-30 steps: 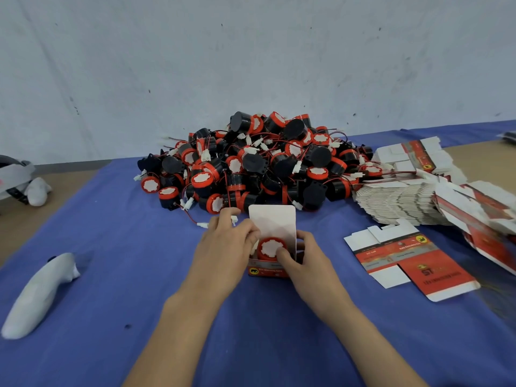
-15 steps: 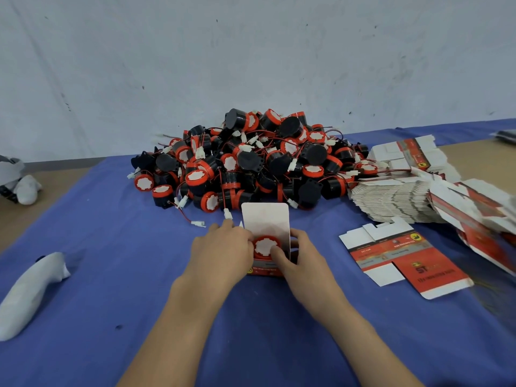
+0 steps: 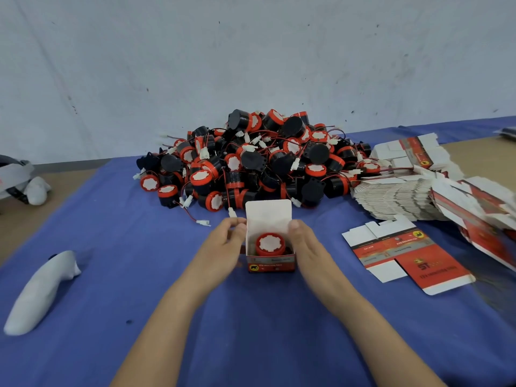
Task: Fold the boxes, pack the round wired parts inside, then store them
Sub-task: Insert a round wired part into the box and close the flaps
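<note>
Small red-and-white cardboard box [image 3: 270, 264] upright on blue table cloth [image 3: 251, 325], white lid flap standing open. Round red-capped black wired part [image 3: 270, 244] sits inside, cap up. Left hand [image 3: 223, 247] grips the box's left side, fingers curled; right hand [image 3: 308, 247] grips the right side, thumb at top edge. Pile of loose wired parts [image 3: 251, 163] just behind; unfolded flat box blank [image 3: 405, 256] and stack of flat boxes [image 3: 396, 196] to the right.

Seen only as two bare forearms from 7 and 5 o'clock, ending in left hand [image 3: 223, 244] and right hand [image 3: 305, 247] (edges slightly motion-blurred), uncovered to frame edge.
</note>
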{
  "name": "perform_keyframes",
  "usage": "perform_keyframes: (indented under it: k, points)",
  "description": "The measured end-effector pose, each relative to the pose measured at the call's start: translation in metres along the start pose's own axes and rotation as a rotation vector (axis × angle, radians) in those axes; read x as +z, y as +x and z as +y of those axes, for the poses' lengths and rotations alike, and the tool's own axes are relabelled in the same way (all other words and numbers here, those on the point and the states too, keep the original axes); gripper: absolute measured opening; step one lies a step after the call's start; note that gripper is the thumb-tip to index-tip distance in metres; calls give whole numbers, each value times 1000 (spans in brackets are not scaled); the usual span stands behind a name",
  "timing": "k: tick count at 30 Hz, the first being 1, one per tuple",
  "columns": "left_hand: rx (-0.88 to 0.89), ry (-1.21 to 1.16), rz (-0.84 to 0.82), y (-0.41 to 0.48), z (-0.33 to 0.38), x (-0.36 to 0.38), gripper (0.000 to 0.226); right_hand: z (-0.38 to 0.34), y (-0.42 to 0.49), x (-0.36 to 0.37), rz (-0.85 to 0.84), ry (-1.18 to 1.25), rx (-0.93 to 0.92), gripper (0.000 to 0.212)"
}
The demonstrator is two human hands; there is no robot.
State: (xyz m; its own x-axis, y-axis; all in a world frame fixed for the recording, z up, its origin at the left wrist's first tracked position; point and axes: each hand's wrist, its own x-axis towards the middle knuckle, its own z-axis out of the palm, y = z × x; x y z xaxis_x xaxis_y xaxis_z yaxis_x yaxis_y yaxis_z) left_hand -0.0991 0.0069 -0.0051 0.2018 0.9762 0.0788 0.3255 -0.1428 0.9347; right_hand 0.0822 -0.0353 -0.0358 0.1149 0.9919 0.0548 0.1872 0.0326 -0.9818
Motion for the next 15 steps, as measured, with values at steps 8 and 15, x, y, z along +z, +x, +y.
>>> perform_keyframes:
  k: [8,15]
  points:
    - [-65,-91,-41,4,-9,5,24,12,12,-8,19,-55,78,47]
    - [-63,-116,-85,8,-15,9,13,15,13,-7,31,-49,40,48]
